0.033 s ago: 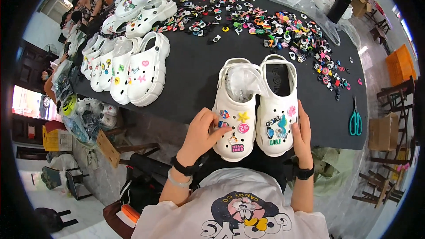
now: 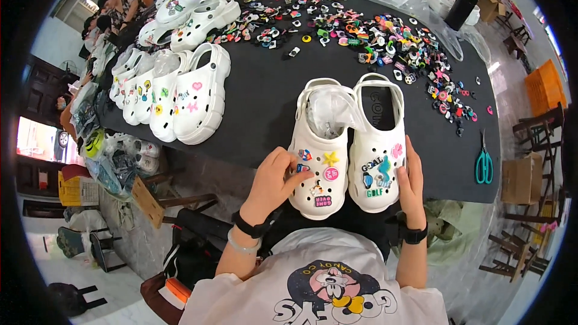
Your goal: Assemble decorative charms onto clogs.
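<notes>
Two white clogs stand side by side at the near edge of the black table [image 2: 265, 108], toes toward me. The left clog [image 2: 319, 144] is stuffed with clear plastic and carries several coloured charms on its toe. The right clog [image 2: 380, 144] has charms too. My left hand [image 2: 274, 182] grips the left clog's toe from the left, fingertips curled onto a charm there. My right hand [image 2: 411, 182] lies flat against the right clog's outer side, holding it.
A row of decorated white clogs [image 2: 180, 93] lines the table's left side, with more behind. A big scatter of loose charms [image 2: 385, 42] covers the far half. Green scissors [image 2: 483, 165] lie at right, a black cylinder [image 2: 460, 7] far right. People [image 2: 108, 9] sit far left.
</notes>
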Demonstrator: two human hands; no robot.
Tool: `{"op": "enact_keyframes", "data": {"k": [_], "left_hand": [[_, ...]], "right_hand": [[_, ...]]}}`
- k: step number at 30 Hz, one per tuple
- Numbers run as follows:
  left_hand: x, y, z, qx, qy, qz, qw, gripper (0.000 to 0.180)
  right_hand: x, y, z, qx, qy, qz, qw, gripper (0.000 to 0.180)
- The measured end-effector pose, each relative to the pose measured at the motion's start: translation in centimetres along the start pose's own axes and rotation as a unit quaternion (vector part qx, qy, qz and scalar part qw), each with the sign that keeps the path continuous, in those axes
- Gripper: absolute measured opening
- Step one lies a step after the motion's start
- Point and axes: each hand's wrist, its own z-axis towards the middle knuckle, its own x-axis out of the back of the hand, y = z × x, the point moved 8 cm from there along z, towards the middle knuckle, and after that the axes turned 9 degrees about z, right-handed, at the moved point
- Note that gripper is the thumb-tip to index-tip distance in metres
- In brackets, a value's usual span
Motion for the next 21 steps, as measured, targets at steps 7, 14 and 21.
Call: {"op": "enact_keyframes", "data": {"k": [7, 14, 21], "left_hand": [[-0.2, 2.3, 0.0, -0.152, 0.076, 0.166, 0.971, 0.018], [1.0, -0.1, -0.1, -0.096, 0.095, 0.059, 0.989, 0.010], [0.1, 1.3, 0.7, -0.138, 0.078, 0.051, 0.986, 0.009]], "right_hand": [[0.1, -0.3, 0.2, 0.011, 0.003, -0.010, 1.000, 0.059], [0.1, 0.1, 0.1, 0.004, -0.008, -0.010, 1.000, 0.060], [1.0, -6.9, -2.7, 0.203, 0.152, -0.147, 0.956, 0.052]]}}
